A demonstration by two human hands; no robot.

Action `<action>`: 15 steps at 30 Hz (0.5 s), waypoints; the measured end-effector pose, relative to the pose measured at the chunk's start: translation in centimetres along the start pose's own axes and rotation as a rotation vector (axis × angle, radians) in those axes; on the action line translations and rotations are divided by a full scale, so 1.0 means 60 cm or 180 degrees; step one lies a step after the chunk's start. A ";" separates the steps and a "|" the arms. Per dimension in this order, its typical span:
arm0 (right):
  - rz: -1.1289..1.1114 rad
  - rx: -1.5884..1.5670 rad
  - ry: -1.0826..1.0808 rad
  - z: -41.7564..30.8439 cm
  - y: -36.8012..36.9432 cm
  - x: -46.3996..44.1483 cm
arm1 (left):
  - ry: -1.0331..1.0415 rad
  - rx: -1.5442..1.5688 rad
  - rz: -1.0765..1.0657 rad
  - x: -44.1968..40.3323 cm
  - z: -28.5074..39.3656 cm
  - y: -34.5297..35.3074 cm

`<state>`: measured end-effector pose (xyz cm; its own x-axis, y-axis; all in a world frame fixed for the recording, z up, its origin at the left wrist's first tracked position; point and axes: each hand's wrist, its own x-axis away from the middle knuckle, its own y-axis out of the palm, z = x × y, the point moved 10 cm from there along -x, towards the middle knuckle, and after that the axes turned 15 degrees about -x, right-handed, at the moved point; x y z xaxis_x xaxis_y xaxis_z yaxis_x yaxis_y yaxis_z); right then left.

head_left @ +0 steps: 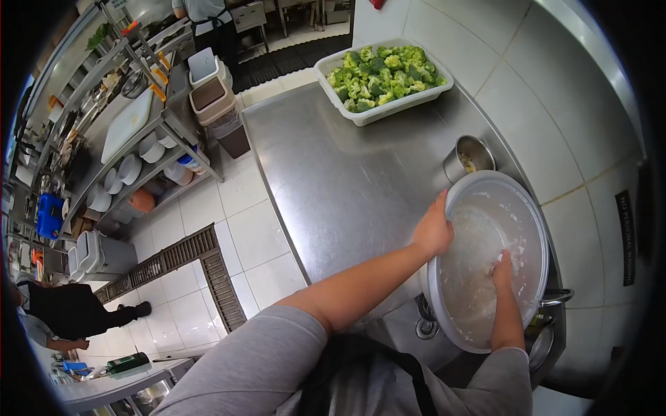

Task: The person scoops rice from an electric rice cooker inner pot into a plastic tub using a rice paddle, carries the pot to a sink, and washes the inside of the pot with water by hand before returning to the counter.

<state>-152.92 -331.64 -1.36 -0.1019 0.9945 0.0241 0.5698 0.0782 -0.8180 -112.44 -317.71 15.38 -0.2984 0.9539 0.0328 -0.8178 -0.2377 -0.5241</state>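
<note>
And there it is, over on the right: a dark sign [626, 238] fixed to the tiled wall [586, 236], its pale capitals running down its length, turned sideways in this view, and they read "NO PERSONAL WASHING", the middle word slightly blurred.

Standing nearby, I see a plain grey cloth shirt [371, 395] with short sleeves. Its loose left sleeve [257, 353] creases softly and ends near the elbow; the right sleeve [501, 383] matches in colour. A curved black fabric strap [417, 380] crosses the chest. The left hand [435, 230] and right hand [501, 269] are bare.
</note>
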 end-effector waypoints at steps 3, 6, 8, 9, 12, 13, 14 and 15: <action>0.0227 0.1420 -0.0617 0.032 0.029 0.003 | -0.0028 -0.0096 0.0017 0.004 0.002 0.003; -0.0369 0.0349 0.0236 -0.056 0.047 0.061 | -0.0115 -0.0196 0.0041 0.004 0.004 -0.001; -0.1080 -0.0156 -0.0263 -0.184 0.075 0.121 | -0.0170 -0.0194 0.0114 0.004 0.001 -0.004; -0.1067 -0.0167 -0.0280 -0.193 0.074 0.117 | -0.0154 -0.0203 0.0130 0.001 0.003 -0.004; -0.0620 -0.0121 -0.0675 -0.195 0.049 0.096 | -0.0115 -0.0251 0.0142 0.004 0.000 -0.003; -0.0348 -0.0225 -0.0529 -0.141 0.025 0.055 | -0.0137 -0.0305 0.0205 0.004 -0.001 -0.006; -0.0283 0.0155 -0.0367 -0.094 0.011 0.024 | -0.0142 -0.0348 0.0245 0.003 0.000 -0.006; -0.0220 0.0540 -0.0155 -0.049 0.002 0.006 | -0.0090 -0.0356 0.0133 0.001 0.003 0.004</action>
<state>-150.51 -331.08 0.26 -0.1778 0.9823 0.0590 0.4147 0.1292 -0.9007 -112.72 -317.71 15.41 -0.3462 0.9376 0.0320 -0.7448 -0.2539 -0.6171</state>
